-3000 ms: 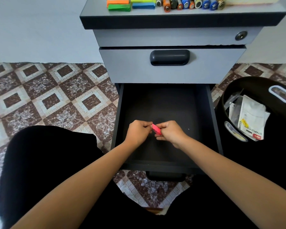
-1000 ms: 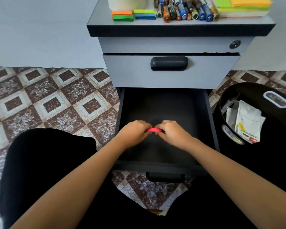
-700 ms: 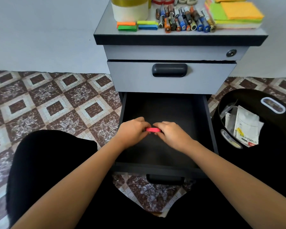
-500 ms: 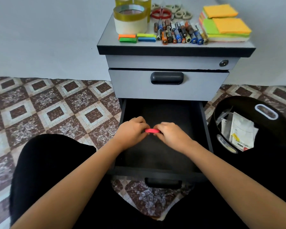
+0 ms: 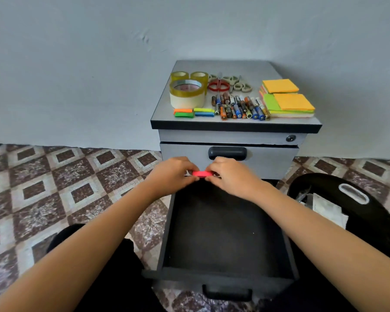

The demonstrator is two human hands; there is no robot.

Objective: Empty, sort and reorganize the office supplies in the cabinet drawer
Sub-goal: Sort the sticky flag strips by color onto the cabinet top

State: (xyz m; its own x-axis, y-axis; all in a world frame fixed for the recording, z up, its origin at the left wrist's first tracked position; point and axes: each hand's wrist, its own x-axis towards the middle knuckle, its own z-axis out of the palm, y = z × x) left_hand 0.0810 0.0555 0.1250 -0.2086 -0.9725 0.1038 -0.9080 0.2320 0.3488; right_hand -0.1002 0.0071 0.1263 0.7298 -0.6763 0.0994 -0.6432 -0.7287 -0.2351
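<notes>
You pinch the pink sticky-flag pad by its ends, your left hand at its 9 o'clock and your right hand at its 3 o'clock. You hold it above the far end of the open bottom drawer. At 12 o'clock the cabinet top carries tape rolls, scissors, batteries, sticky notes and coloured flag pads. At 4 o'clock a black bin holds papers.

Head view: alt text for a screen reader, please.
A person's left hand and right hand pinch a small flat pink pad between them over the open black bottom drawer of a grey cabinet. Tape rolls, scissors, batteries and coloured sticky notes lie on its top.
</notes>
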